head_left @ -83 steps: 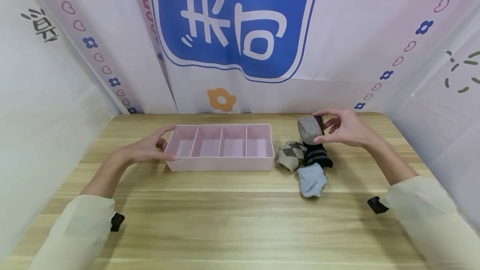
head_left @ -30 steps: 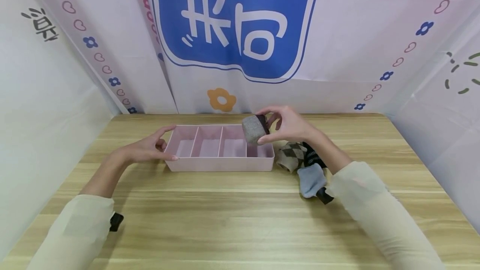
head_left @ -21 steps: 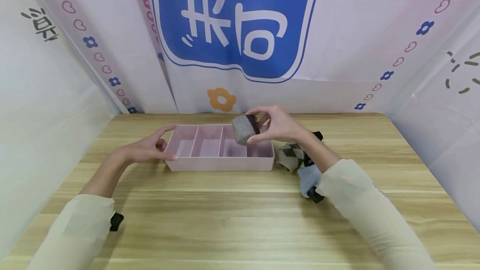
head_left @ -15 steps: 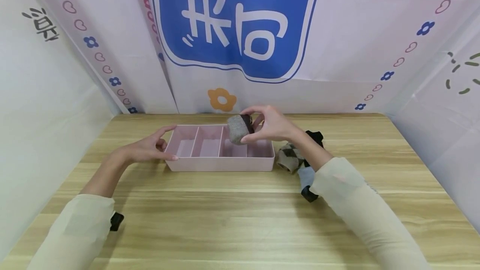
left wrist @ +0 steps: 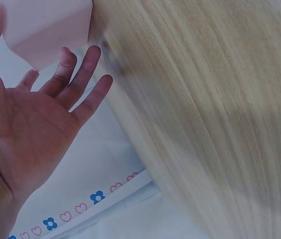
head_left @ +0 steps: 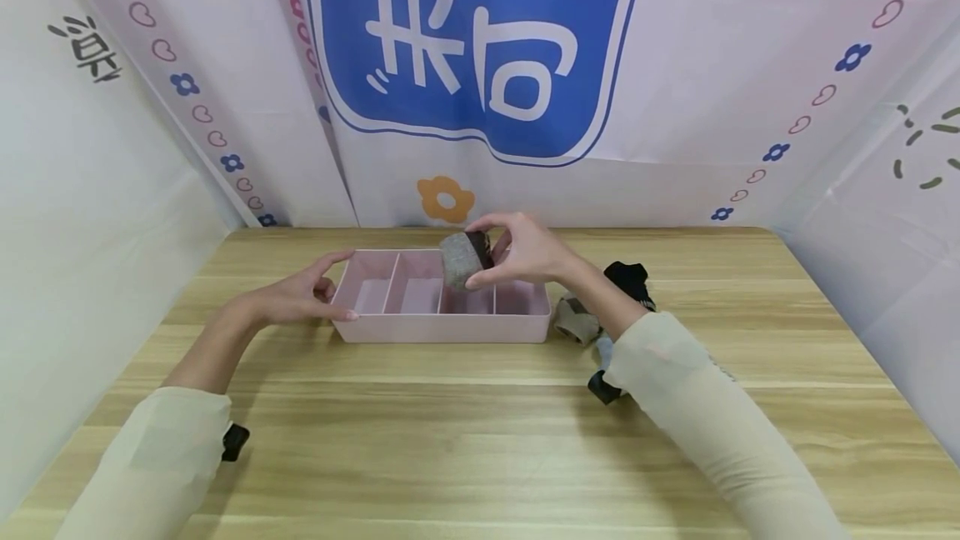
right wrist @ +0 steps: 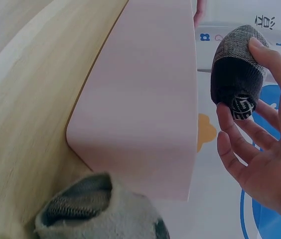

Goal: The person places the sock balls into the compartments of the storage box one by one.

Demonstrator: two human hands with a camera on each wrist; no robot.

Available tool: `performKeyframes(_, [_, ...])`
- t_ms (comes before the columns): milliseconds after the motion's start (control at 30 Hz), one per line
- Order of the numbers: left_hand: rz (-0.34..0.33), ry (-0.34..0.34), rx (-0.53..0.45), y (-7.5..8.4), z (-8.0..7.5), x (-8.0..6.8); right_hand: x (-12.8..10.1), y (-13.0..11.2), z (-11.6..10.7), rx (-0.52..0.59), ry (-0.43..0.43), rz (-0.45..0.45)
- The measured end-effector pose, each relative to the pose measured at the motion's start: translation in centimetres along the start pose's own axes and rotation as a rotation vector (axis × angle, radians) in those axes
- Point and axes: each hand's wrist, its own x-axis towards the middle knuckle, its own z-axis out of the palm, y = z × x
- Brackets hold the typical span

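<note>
My right hand point(head_left: 528, 252) pinches a rolled sock point(head_left: 457, 261) between thumb and fingers, grey with a dark cuff. It hangs over a pink storage box point(head_left: 442, 329), around its second and third compartments from the left. In the right wrist view the sock point(right wrist: 237, 64) shows a patterned inner fold at its dark end. The box has thin dividers, and no sock lies in the visible parts of its compartments. At its left end my left hand point(head_left: 292, 298) holds it, thumb at the front corner, index finger at the back; the other fingers are bent off it.
Right of the box lie an argyle beige sock point(head_left: 576, 322), a black sock point(head_left: 626, 277) and a light blue sock point(head_left: 603, 348), partly hidden by my right forearm. A printed cloth point(head_left: 652, 182) hangs behind the wooden table point(head_left: 420, 440).
My right hand has carried the grey sock left, from above the sock pile to over the middle of the box. The left hand and the box have stayed put.
</note>
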Motion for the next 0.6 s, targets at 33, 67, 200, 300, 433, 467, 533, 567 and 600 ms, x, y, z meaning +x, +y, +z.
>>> performKeyframes(33, [0.001,0.0,-0.002,0.0,0.0,0.0,0.1,-0.1,0.1,0.003,0.0,0.0])
performKeyframes(67, [0.0,0.0,-0.005,0.0,0.0,0.1,0.1,-0.1,0.2,0.006,0.001,-0.001])
performKeyframes(200, [0.006,-0.001,-0.015,0.1,0.0,0.1,0.4,-0.3,0.7,0.02,0.005,-0.006])
performKeyframes(300, [0.004,-0.005,-0.018,0.0,-0.1,0.1,0.7,-0.4,1.1,0.021,0.006,-0.009])
performKeyframes(433, [0.002,-0.002,-0.011,-0.3,0.0,0.0,1.0,-0.6,1.5,0.022,0.006,-0.008])
performKeyframes(467, [0.001,0.0,-0.01,-0.3,0.0,0.0,1.0,-0.6,1.6,0.02,0.006,-0.008])
performKeyframes(533, [0.006,0.001,-0.014,-0.4,0.0,0.1,1.1,-0.7,1.6,0.016,0.009,-0.006])
performKeyframes(567, [0.009,0.0,-0.018,-0.4,0.0,0.1,1.1,-0.7,1.6,0.012,0.01,-0.004])
performKeyframes(600, [0.014,-0.001,-0.023,-0.4,0.1,0.2,1.2,-0.7,1.6,0.009,0.01,-0.003])
